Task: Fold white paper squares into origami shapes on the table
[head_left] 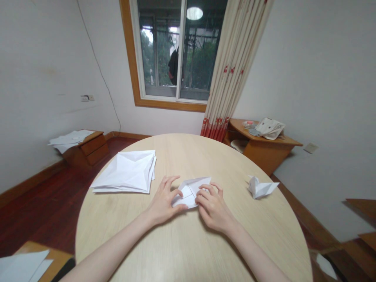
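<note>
A partly folded sheet of white paper lies on the round table between my two hands. My left hand grips its left side, with the thumb along the near edge and a finger over the fold; the other fingers arch apart. At the right side, my right hand has its fingers curled onto the paper's edge, and its thumb is partly hidden. Creases and a raised far flap show on the sheet. To the right sits a folded paper figure with pointed ends, apart from both hands.
On the left of the pale wooden table lies a stack of white paper. Behind are a window, a curtain and a corner cabinet with a cloth bag. More papers rest at lower left.
</note>
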Demonstrator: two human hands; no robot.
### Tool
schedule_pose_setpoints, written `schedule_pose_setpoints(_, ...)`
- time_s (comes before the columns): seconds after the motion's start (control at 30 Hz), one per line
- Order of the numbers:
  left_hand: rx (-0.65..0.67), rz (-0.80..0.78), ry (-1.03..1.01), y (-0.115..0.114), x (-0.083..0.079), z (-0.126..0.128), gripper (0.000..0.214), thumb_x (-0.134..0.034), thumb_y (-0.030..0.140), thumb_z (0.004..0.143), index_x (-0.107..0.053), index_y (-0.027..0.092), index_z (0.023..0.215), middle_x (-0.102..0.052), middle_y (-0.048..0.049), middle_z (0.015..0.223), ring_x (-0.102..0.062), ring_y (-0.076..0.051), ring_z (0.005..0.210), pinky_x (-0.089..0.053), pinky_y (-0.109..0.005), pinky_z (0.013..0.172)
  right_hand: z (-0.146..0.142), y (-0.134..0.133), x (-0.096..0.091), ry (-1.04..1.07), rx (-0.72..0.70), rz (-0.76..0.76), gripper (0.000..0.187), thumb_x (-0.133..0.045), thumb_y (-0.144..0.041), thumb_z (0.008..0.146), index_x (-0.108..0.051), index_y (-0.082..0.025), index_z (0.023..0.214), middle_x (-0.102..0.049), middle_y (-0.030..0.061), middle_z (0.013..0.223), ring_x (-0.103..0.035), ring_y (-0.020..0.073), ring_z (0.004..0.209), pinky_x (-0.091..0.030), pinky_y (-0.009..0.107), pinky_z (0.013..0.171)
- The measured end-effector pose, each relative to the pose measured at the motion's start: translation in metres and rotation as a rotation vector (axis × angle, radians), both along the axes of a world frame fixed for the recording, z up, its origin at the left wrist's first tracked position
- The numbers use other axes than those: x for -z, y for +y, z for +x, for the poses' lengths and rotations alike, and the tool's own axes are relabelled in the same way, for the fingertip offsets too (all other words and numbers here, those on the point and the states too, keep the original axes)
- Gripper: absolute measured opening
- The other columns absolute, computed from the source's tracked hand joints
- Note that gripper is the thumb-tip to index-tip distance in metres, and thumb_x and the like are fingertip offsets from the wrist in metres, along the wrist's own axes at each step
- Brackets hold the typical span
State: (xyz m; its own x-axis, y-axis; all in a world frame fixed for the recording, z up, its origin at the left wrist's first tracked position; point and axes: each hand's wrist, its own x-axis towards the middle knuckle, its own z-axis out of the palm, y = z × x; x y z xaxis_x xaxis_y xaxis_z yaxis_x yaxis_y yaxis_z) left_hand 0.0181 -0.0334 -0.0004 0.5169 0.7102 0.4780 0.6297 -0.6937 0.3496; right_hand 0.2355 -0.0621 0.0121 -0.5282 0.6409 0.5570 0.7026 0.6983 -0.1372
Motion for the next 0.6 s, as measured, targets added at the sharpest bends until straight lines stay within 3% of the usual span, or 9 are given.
schedule_pose_setpoints(0.2, 0.005, 0.041, 0.026, 0.005, 0.006, -0.001, 0.05, -0.08, 0.058, 0.059, -0.061, 0.02, 0.086, -0.043, -0.0119, 0.131, -0.036, -0.035, 0.125, -0.02, -0.063, 0.109, -0.007, 0.002, 0.009, 0.018, 0.055, 0.033, 0.012, -0.046, -0.011, 0.081, -0.054, -0.021, 0.08, -0.064, 0.0011, 0.083, -0.05, 0.0221, 0.106, -0.019, 0.043, 0.101)
schedule_pose_setpoints(0.6, -0.002, 0.078, 0.044, 0.014, 0.011, -0.006, 0.036, -0.081, 0.047, 0.063, -0.061, 0.02, 0.076, -0.047, -0.009, 0.125, -0.041, -0.033, 0.121, -0.02, -0.064, 0.108, -0.009, 0.004, 0.013, 0.106, 0.043, 0.032, 0.009, -0.047, -0.014, 0.082, -0.052, -0.022, 0.082, -0.064, -0.0005, 0.081, -0.051, 0.0222, 0.108, -0.017, 0.044, 0.102)
